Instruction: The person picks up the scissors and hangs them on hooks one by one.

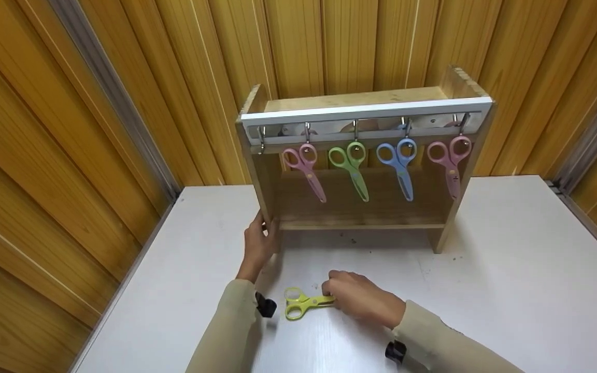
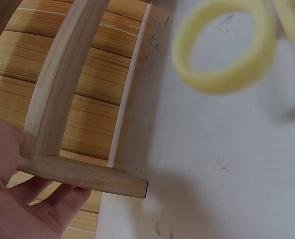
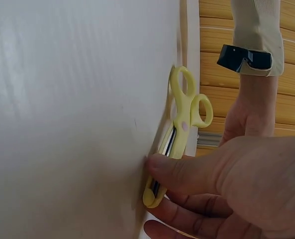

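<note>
Yellow scissors [image 1: 302,303] are just over the white table, their handles pointing left. My right hand [image 1: 363,298] pinches them by the blade end; the right wrist view shows the thumb [image 3: 174,169] across the blades of the scissors [image 3: 183,112]. My left hand [image 1: 261,241] grips the lower left side panel of a wooden rack [image 1: 363,223]. In the left wrist view, the fingers [image 2: 62,204] wrap behind the panel's foot [image 2: 87,174]. On the rack's hooks hang pink scissors [image 1: 306,166], green scissors [image 1: 353,168], blue scissors [image 1: 399,166] and a second pink pair [image 1: 451,163].
A bare hook [image 1: 261,140] is at the left end of the metal rail [image 1: 366,110]. The white table [image 1: 511,290] spreads around the rack. Wood-panelled walls [image 1: 345,46] stand behind and at both sides.
</note>
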{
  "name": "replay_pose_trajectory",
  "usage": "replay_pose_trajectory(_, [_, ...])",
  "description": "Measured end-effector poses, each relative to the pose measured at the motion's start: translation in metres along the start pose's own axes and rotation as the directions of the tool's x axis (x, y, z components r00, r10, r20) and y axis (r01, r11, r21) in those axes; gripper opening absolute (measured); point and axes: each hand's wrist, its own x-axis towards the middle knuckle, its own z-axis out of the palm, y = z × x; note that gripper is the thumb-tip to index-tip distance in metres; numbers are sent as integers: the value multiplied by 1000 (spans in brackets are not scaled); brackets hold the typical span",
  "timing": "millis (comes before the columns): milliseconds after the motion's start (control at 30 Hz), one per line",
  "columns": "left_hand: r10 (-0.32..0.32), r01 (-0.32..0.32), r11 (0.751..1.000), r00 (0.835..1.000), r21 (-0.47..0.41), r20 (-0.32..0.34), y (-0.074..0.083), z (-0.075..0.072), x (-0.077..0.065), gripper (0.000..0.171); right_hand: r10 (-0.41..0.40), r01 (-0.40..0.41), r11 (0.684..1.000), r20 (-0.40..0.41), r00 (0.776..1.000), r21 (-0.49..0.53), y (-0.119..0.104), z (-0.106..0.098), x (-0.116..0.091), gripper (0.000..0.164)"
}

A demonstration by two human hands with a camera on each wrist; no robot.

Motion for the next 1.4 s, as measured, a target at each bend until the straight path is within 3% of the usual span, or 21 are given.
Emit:
replay_pose_trajectory(233, [39,-39,999,999,2,-13,1,-1,-2,48,-3,3,1000,26,1000,-11,5,-5,0,20])
replay_pose_trajectory(567, [-20,20,1000,1000,4,3,0,3,0,51,-32,33,999,32,999,-38,13,-17,-3,20])
replay_pose_trajectory(733, [-19,19,1000,1000,-1,7,0,2,1,52,-82,84,994,23,996,-76,15,-26,-3,20])
replay_pose_trajectory(1100, [12,-12,1000,1000,-4,-7,2,0,0,50,-191,180,971,-65,979,-155,4,-61,0,18])
replay_pose_trajectory(1267, [-14,14,1000,1000,6,-2,3,1,1,51,-264,231,948,-138,954,-218,-1,-75,5,18])
replay_pose_trajectory(1400, [-43,43,999,999,12,-3,2,2,0,52,-277,234,942,-164,947,-240,-7,-84,9,17])
